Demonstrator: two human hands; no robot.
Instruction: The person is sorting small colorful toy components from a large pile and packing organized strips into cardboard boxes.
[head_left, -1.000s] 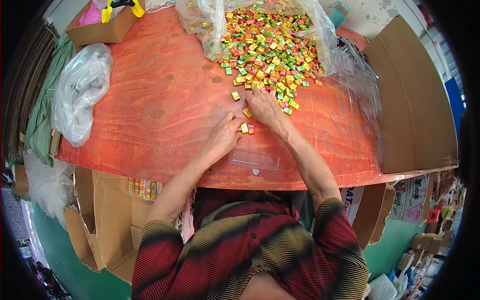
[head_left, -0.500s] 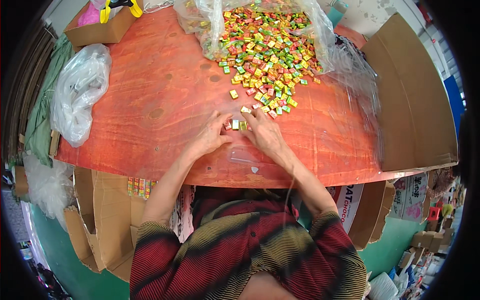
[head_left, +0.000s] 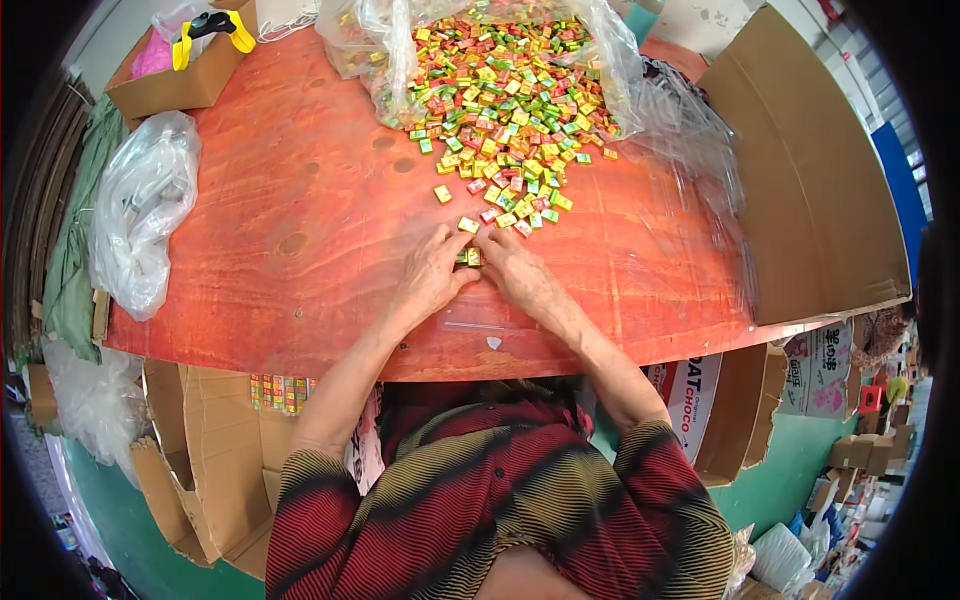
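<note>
My left hand point(head_left: 430, 272) and my right hand point(head_left: 520, 270) meet near the table's front edge, fingers bent around a short row of small coloured boxes point(head_left: 472, 257). The fingertips press the row from both sides and hide most of it; green and yellow faces show between them. Just beyond the fingers lies a loose yellow box point(head_left: 467, 225). A large pile of the same tiny boxes point(head_left: 500, 120), red, yellow and green, spills from a clear plastic bag point(head_left: 398, 60) toward my hands.
The red wooden table point(head_left: 280, 200) curves around me. A crumpled clear bag point(head_left: 148, 210) lies at its left, near an open carton point(head_left: 175, 90) at the far left. A tall cardboard sheet point(head_left: 810, 190) stands at the right. Below the edge, a carton point(head_left: 220, 440) holds packed boxes point(head_left: 283, 392).
My hands have come closer together, squeezing the row of small boxes between them and covering more of it. The whole view has shifted slightly.
</note>
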